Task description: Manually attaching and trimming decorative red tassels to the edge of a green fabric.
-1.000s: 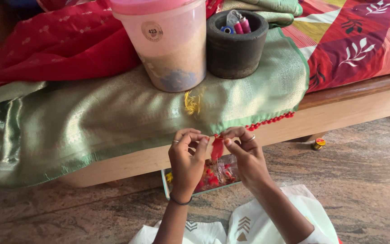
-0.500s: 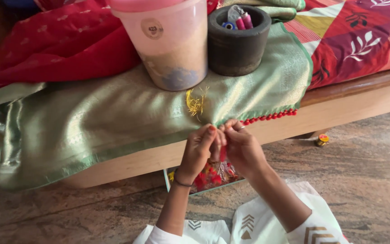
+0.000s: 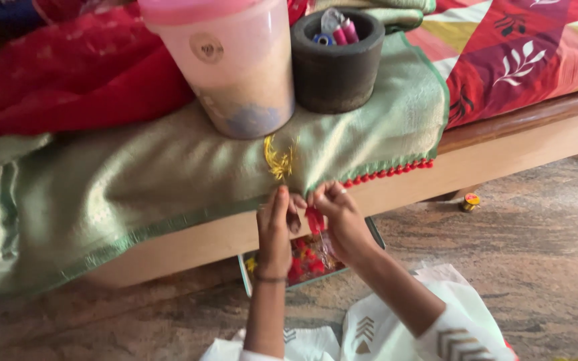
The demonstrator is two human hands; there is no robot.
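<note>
Green cloth, gold-embroidered, draped over the bed edge, hem just above the fingers. Left hand raised to that hem, fingers pressed together; whether pinching thread, cannot tell. Red tassel hanging between both sets of fingers. Right hand just beside, fingers closed on the hem above the tassel. Row of red tassels along the hem further right. Pink-lidded plastic tub and dark pot well above the fingers. Tray of red bits below them.
</note>
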